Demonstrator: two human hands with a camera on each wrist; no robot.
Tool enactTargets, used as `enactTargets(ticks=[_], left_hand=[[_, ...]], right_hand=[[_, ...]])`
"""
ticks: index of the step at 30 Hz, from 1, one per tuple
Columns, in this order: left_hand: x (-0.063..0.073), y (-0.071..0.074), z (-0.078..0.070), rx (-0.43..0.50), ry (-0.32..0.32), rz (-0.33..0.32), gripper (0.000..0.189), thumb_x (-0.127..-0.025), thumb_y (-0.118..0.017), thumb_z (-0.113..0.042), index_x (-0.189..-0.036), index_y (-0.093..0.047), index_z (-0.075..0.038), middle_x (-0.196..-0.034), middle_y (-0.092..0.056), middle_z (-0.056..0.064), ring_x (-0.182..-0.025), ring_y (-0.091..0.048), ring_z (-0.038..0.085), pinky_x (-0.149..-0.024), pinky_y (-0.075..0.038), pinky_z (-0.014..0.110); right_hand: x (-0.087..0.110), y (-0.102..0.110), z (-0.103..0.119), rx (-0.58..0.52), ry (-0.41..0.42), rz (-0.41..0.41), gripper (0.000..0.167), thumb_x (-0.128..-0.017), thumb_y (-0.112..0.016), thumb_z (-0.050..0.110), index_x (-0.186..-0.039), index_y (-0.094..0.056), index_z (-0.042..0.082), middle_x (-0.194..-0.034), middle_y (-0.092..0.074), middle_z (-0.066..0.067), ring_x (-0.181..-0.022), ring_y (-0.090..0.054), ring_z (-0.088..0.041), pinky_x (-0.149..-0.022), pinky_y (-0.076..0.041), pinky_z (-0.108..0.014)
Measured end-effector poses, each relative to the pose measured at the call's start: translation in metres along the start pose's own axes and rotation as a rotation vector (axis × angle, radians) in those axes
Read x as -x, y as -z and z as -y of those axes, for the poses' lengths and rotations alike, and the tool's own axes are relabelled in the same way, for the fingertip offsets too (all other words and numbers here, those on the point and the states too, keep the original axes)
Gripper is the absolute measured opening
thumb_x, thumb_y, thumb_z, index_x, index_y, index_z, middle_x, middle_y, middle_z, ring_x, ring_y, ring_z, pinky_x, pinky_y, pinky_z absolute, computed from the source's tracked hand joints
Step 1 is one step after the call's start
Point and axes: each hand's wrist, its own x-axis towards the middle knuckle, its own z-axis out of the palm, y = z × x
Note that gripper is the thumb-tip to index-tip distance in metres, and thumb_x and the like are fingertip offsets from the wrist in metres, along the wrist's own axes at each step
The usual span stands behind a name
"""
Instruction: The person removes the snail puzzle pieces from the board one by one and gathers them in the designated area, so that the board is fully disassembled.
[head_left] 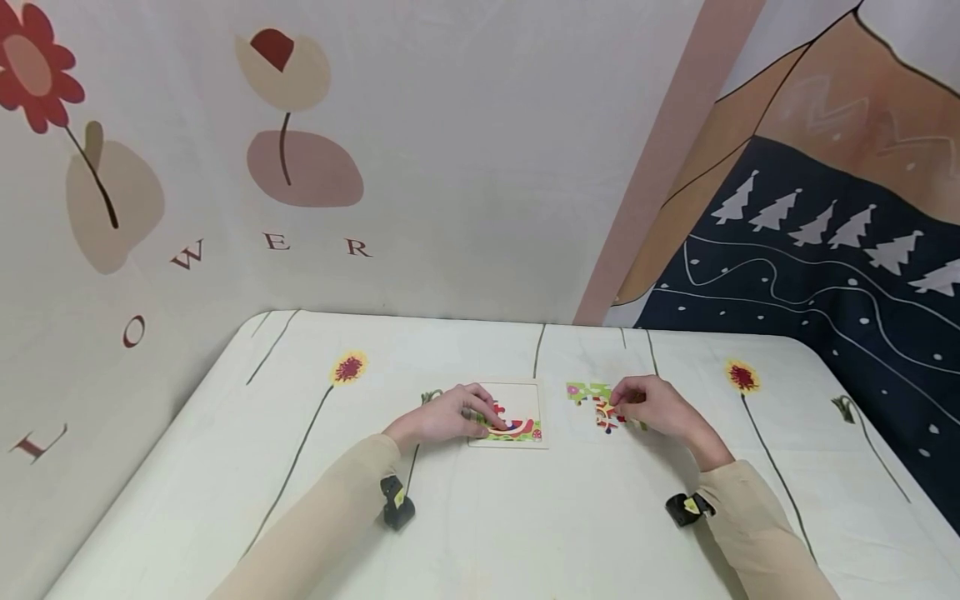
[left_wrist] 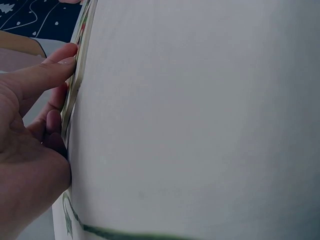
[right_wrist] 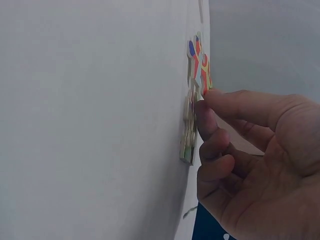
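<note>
A square puzzle board [head_left: 506,445] with a thin raised border lies on the table, its lower part filled with colourful pieces and its upper part bare white. My left hand [head_left: 447,414] rests on the board's left side, thumb and fingertips touching the pieces. From the left wrist, the board's edge [left_wrist: 80,75] appears side-on under the fingertips. To the right of the board, my right hand [head_left: 658,406] pinches a red, yellow and blue puzzle piece [right_wrist: 200,65] between thumb and index finger, tilted up. Loose puzzle pieces [head_left: 588,391] lie beside and under that hand.
A white cloth with printed flowers [head_left: 349,367] covers the table [head_left: 510,525]. Behind it hangs a patterned fabric backdrop [head_left: 465,167]. Each sleeve carries a black wrist camera, the left one [head_left: 399,505] and the right one [head_left: 686,508] close above the cloth.
</note>
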Motion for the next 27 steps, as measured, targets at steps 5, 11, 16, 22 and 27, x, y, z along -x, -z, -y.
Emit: enactTargets(ticks=[5, 11, 16, 22, 27], left_hand=[[0.0005, 0.0, 0.0005, -0.007, 0.002, -0.002, 0.021, -0.086, -0.067, -0.001, -0.103, -0.077, -0.01, -0.116, -0.052, 0.001, -0.114, -0.04, 0.024, -0.097, -0.029, 0.05], [0.0007, -0.0002, 0.0008, -0.009, 0.003, -0.001, 0.021, -0.086, -0.067, -0.002, -0.103, -0.077, -0.011, -0.116, -0.052, 0.001, -0.114, -0.04, 0.024, -0.097, -0.029, 0.05], [0.0005, -0.0008, 0.0002, -0.007, 0.023, -0.006, 0.021, -0.086, -0.067, -0.002, -0.102, -0.077, -0.012, -0.116, -0.052, 0.0, -0.115, -0.039, 0.024, -0.098, -0.027, 0.052], [0.0006, -0.0008, -0.0003, -0.006, 0.023, -0.01, 0.021, -0.086, -0.067, -0.002, -0.102, -0.077, -0.012, -0.116, -0.052, 0.0, -0.115, -0.039, 0.024, -0.099, -0.027, 0.052], [0.0006, -0.001, 0.0003, -0.01, 0.022, -0.01, 0.021, -0.086, -0.067, -0.002, -0.102, -0.077, -0.012, -0.116, -0.052, 0.0, -0.116, -0.039, 0.025, -0.099, -0.028, 0.052]], right_hand=[[-0.0017, 0.0003, -0.0006, 0.028, 0.015, 0.011, 0.004, -0.086, -0.065, 0.0, -0.09, -0.066, 0.001, -0.079, -0.06, -0.003, -0.071, -0.049, -0.018, -0.06, -0.041, -0.029], [-0.0042, 0.0005, -0.0004, 0.051, 0.004, 0.033, 0.006, -0.086, -0.064, -0.001, -0.091, -0.066, 0.002, -0.08, -0.059, -0.003, -0.072, -0.049, -0.018, -0.063, -0.041, -0.031], [-0.0049, 0.0005, 0.0002, 0.051, -0.007, 0.034, 0.006, -0.086, -0.064, -0.001, -0.091, -0.067, 0.002, -0.081, -0.059, -0.003, -0.072, -0.049, -0.019, -0.063, -0.041, -0.032], [-0.0041, 0.0023, 0.0007, 0.057, 0.014, 0.023, 0.006, -0.087, -0.064, 0.0, -0.091, -0.067, 0.002, -0.08, -0.059, -0.003, -0.072, -0.049, -0.018, -0.061, -0.04, -0.031], [-0.0038, 0.0032, 0.0006, 0.05, 0.036, 0.013, 0.006, -0.088, -0.064, 0.0, -0.092, -0.067, 0.002, -0.082, -0.061, -0.003, -0.072, -0.05, -0.018, -0.062, -0.041, -0.03]])
